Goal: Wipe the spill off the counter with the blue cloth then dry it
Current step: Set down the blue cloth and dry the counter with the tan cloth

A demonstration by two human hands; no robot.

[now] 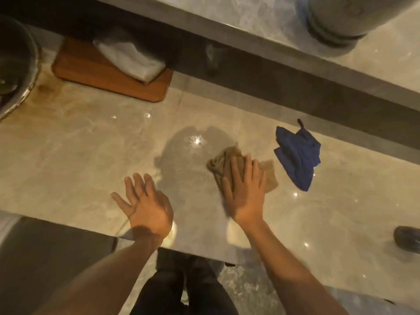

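The blue cloth point(298, 154) lies crumpled on the marble counter point(91, 151), to the right of both hands and touched by neither. My right hand point(245, 189) presses flat, fingers spread, on a tan cloth point(227, 160) near the counter's middle. Its motion is blurred. My left hand point(145, 203) hovers open over the counter near the front edge, holding nothing. A brownish stain point(56, 103) marks the counter at the left. Small wet glints point(195, 140) shine just beyond the tan cloth.
A wooden board point(109, 80) with a folded white cloth point(129, 59) lies at the back left. A metal pot point(16, 64) stands at the far left. A raised ledge point(272, 71) runs behind, bearing a large grey vessel point(334, 21). A dark object point(408, 238) sits at the right edge.
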